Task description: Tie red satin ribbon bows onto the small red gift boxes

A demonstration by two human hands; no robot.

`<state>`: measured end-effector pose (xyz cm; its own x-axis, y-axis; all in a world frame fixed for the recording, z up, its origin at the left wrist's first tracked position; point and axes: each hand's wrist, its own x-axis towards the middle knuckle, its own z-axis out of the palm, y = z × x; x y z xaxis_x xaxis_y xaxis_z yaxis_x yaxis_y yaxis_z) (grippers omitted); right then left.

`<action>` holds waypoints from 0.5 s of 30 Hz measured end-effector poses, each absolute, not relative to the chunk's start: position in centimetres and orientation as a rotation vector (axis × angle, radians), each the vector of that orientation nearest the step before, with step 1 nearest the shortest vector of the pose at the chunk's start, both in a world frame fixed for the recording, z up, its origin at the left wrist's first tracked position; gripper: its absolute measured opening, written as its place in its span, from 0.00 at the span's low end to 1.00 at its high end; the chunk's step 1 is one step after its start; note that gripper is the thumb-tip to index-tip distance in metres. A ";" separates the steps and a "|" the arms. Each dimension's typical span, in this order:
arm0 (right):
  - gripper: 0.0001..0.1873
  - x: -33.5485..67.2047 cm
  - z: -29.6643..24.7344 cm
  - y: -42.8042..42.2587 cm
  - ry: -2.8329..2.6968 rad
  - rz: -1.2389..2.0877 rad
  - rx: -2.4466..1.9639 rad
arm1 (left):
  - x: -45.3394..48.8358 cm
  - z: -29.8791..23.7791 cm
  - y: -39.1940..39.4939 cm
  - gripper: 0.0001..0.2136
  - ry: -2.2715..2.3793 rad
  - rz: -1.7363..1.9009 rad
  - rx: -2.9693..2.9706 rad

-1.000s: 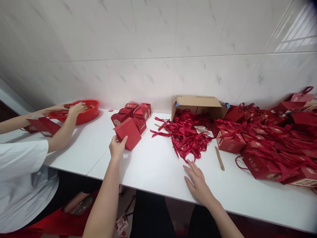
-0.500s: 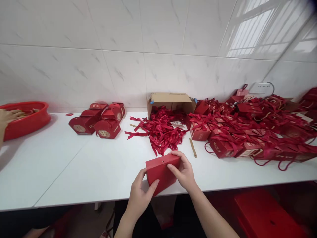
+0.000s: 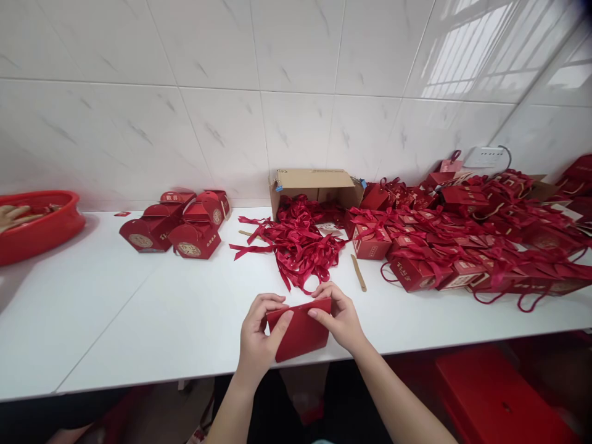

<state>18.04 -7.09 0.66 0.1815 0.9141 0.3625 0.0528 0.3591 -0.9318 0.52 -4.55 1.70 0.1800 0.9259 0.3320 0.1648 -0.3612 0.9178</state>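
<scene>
A plain red gift box (image 3: 303,335) is held upright at the front edge of the white table. My left hand (image 3: 263,327) grips its left side, with the thumb on the near face and the fingers over the top edge. On the right, my right hand (image 3: 340,317) pinches the upper corner the same way. The box's far side is hidden. Just beyond my hands lies a tangled heap of dark red ribbons (image 3: 308,246), spilling from an open cardboard carton (image 3: 314,179) set on its side.
Several red boxes with gold print (image 3: 194,240) stand at the left. Rows of ribbon-tied boxes (image 3: 419,271) fill the right side. A flat tan strip (image 3: 357,273) lies between. Another person's hand (image 3: 12,217) is in a red basin (image 3: 50,228). A red stool (image 3: 490,388) sits below the table.
My left hand has moved up the box from its lower side to the top edge. The box's top edge has tilted, showing less of its upper strip.
</scene>
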 end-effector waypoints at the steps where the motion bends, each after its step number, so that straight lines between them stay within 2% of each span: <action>1: 0.13 18.1 0.5 -7.3 -1.226 0.817 -1.021 | 0.5 1.4 -4.6 0.05 1.025 1.270 1.703; 5: 0.19 19.5 -0.1 -6.3 -1.367 0.949 -0.889 | 0.9 0.2 -5.0 0.03 0.915 1.290 1.656; 7: 0.31 21.3 0.0 -3.6 -1.522 0.966 -0.850 | 1.2 -0.4 -5.1 0.04 0.919 1.333 1.633; 8: 0.37 22.4 0.2 -1.6 -1.503 0.899 -0.947 | 1.3 -0.7 -5.1 0.04 0.934 1.357 1.635; 9: 0.40 23.6 0.5 0.7 -1.470 0.792 -1.189 | 1.4 -0.9 -5.1 0.05 0.950 1.377 1.645; 10: 0.38 24.9 0.9 3.3 -1.445 0.646 -1.501 | 1.5 -1.0 -5.1 0.04 0.961 1.394 1.659; 11: 0.32 26.2 1.4 5.9 -1.416 0.576 -1.633 | 1.5 -1.1 -5.1 0.04 0.965 1.407 1.676; 14: 0.16 29.5 2.3 12.6 -1.384 0.433 -1.867 | 1.6 -1.2 -5.0 0.03 0.959 1.446 1.709; 15: 0.15 30.3 2.4 14.2 -1.392 0.402 -1.941 | 1.5 -1.2 -5.0 0.03 0.953 1.459 1.713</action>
<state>30.32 14.21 2.35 0.3728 0.9164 0.1458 0.6974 -0.1731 -0.6954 1.54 -5.00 -1.24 0.1019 0.8667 0.4884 0.0987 -0.4973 0.8619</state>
